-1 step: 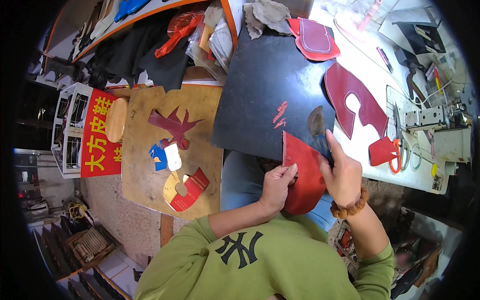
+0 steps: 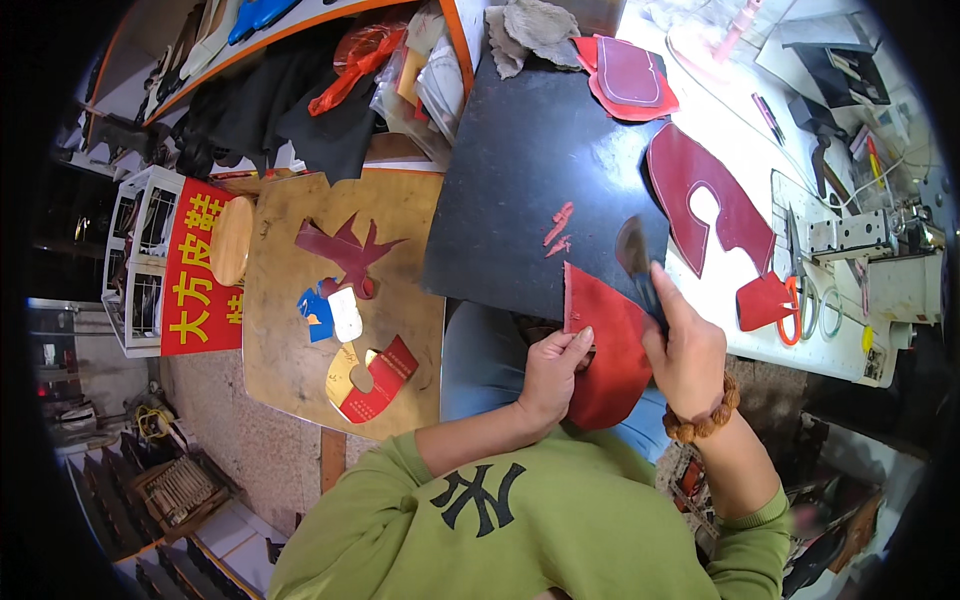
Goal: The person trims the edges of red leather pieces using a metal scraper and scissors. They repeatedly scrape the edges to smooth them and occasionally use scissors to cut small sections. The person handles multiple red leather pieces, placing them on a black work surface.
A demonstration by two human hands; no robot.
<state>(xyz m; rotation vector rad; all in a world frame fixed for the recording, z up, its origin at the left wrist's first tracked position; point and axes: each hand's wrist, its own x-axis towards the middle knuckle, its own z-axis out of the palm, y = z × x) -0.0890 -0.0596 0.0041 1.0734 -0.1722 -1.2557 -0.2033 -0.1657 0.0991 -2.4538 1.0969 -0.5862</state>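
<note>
My left hand [image 2: 548, 382] pinches the left edge of a red leather piece [image 2: 612, 350] between thumb and fingers. The piece hangs over my lap, its pointed upper corner at the near edge of a black cutting board [image 2: 520, 180]. My right hand [image 2: 690, 350] is closed round the dark handle of a leather knife with a broad rounded blade [image 2: 631, 243]. Its index finger stretches along the handle. The blade points away from me, above the board and just beyond the leather. Thin red shavings [image 2: 558, 230] lie on the board to the left of the blade.
A maroon leather cutout [image 2: 690, 180] lies at the board's right side, with orange-handled scissors [image 2: 794, 300] beyond it. Stacked red pieces [image 2: 630, 80] and grey cloth [image 2: 535, 35] sit at the far end. Leather scraps [image 2: 350, 250] and patterns lie on the tan board [image 2: 275, 370] at left.
The knife blade has tilted a little and shifted slightly left in my right hand. My left hand and the leather stay nearly in place.
</note>
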